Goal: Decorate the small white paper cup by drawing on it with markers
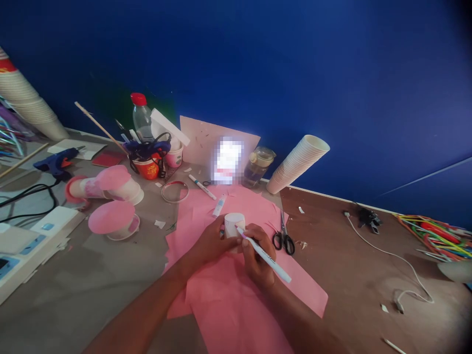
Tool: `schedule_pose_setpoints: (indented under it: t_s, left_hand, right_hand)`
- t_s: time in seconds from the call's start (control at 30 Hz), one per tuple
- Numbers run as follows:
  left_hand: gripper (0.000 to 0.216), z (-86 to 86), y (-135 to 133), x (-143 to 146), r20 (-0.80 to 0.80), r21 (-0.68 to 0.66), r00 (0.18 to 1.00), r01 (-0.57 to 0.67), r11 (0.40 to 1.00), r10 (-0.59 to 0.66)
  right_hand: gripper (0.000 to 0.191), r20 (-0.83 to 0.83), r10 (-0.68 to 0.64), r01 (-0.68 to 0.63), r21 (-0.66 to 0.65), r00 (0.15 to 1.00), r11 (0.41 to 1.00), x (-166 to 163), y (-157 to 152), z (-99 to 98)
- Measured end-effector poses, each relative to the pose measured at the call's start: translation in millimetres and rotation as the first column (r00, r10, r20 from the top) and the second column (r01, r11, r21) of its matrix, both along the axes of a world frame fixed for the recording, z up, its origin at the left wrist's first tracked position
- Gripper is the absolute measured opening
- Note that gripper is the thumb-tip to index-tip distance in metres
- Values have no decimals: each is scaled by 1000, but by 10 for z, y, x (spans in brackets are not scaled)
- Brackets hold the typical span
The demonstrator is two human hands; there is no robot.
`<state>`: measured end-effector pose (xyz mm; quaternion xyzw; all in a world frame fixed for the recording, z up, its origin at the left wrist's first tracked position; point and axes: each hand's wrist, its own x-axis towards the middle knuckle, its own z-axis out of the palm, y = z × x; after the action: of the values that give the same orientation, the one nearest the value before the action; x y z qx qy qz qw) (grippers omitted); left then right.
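Observation:
My left hand (214, 241) grips a small white paper cup (233, 224) by its side, over sheets of pink paper (228, 295). In my right hand (260, 255) is a white marker (271, 260), held like a pen with its tip at the cup's wall. Any mark on the cup is too small to make out. Black-handled scissors (283, 238) lie just right of my right hand. Beyond the cup, a small white tube (219, 205) rests on the paper, and another marker (202, 187) lies past it.
A tall leaning stack of paper cups (297, 164) stands by the wall. Pink-covered cups (112, 219), a blue glue gun (57, 162) and a power strip (37, 246) are at left. A cable (391, 253) and colourful pipe cleaners (435, 236) lie right. A lit, blurred screen (227, 160) stands ahead.

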<state>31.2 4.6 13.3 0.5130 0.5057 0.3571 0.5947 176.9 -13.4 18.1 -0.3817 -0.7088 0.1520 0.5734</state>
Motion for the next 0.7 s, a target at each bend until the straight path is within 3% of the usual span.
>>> schedule_pose_setpoints:
  t_s: [0.7]
  left_hand:
    - [58, 46, 6, -23, 8, -36, 1000, -23, 999, 24]
  right_hand:
    - [9, -195, 12, -40, -142, 981, 989, 48, 35, -96]
